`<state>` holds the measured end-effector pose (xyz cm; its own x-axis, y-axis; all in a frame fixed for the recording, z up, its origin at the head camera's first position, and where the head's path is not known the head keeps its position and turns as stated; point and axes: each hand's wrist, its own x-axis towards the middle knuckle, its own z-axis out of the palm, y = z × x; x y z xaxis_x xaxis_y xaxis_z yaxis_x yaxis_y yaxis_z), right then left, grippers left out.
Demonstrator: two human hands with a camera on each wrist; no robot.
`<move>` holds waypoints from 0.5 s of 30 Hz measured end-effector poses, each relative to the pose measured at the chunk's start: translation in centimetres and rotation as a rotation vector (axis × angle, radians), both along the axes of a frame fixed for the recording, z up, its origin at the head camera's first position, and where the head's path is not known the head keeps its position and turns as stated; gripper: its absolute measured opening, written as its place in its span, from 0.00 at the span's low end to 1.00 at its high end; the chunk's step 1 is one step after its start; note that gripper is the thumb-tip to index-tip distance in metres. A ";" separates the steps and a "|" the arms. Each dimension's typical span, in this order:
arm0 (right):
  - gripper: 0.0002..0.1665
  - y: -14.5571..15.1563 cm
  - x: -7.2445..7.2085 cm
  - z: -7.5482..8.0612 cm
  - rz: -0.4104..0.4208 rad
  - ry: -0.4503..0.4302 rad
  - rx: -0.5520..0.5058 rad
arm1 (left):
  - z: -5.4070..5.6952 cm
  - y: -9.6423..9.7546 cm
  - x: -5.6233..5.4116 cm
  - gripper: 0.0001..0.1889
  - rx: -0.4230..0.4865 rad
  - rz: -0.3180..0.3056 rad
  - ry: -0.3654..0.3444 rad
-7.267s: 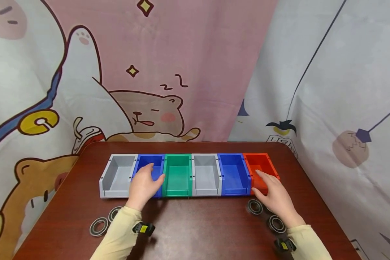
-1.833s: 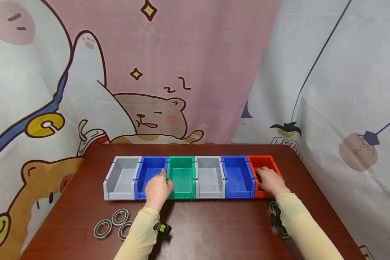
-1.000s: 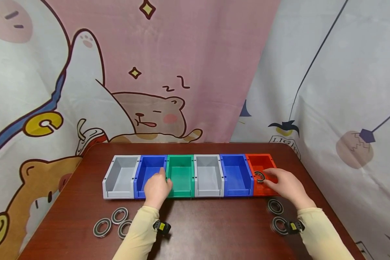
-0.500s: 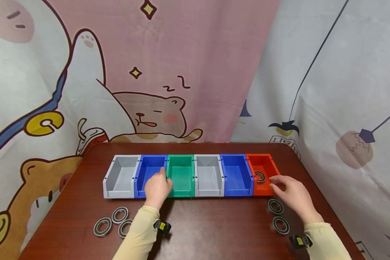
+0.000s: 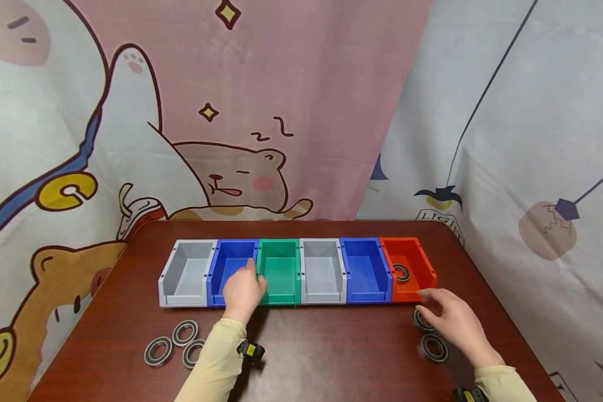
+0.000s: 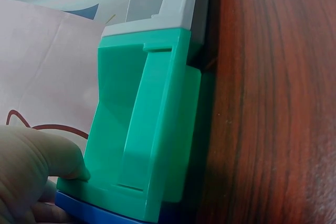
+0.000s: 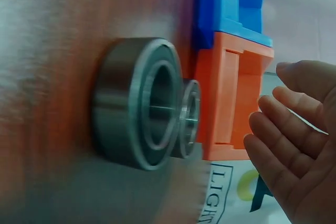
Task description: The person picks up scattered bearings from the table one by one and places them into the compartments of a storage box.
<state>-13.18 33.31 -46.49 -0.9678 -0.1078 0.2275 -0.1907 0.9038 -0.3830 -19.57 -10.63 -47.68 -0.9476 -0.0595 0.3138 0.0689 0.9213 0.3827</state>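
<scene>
In the head view, my left hand (image 5: 243, 290) grips the shared wall between a blue bin (image 5: 233, 262) and the green bin (image 5: 280, 273). Its thumb lies inside the green bin in the left wrist view, with the other fingers on the blue side. My right hand (image 5: 457, 324) holds nothing, its fingers loosely bent over the near corner of the red bin (image 5: 422, 262). One ball bearing (image 5: 401, 273) lies inside that bin by its left wall. Below the right hand, a bearing (image 5: 422, 321) is partly covered by the fingers, and another bearing (image 5: 434, 348) sits nearer.
The bins form one row across the brown table (image 5: 321, 346), with a grey bin (image 5: 188, 273) at the left end, another grey bin (image 5: 323, 273) and a second blue bin (image 5: 365, 273) right of the green. Three bearings (image 5: 158, 352) lie at the left, one partly behind the left sleeve.
My right hand has let go of a bearing in the red bin and drawn back toward the near right. My left hand, earlier over the blue bin, has stayed at the wall lately.
</scene>
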 end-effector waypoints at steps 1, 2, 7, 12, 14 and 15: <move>0.21 0.0 0.1 -0.2 0.002 -0.008 0.004 | 0.0 0.0 0.0 0.27 -0.001 -0.001 0.002; 0.22 0.1 0.2 -0.4 0.002 -0.016 0.011 | 0.0 0.0 0.0 0.27 -0.002 -0.002 0.005; 0.28 0.1 0.4 -1.0 0.007 -0.065 0.044 | 0.1 0.0 0.1 0.27 -0.001 -0.005 -0.005; 0.32 0.3 0.4 -1.5 -0.005 -0.107 0.074 | 0.2 0.0 0.1 0.27 0.001 -0.003 -0.009; 0.34 0.3 0.4 -1.8 -0.009 -0.126 0.079 | 0.1 0.0 0.1 0.27 -0.001 -0.001 -0.005; 0.34 0.4 0.3 -1.9 -0.011 -0.138 0.081 | 0.1 0.0 0.1 0.27 -0.002 -0.001 -0.003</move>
<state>-12.83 33.69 -48.40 -0.9905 -0.1096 0.0835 -0.1313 0.9346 -0.3306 -19.51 -10.64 -47.56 -0.9485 -0.0584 0.3112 0.0683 0.9220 0.3812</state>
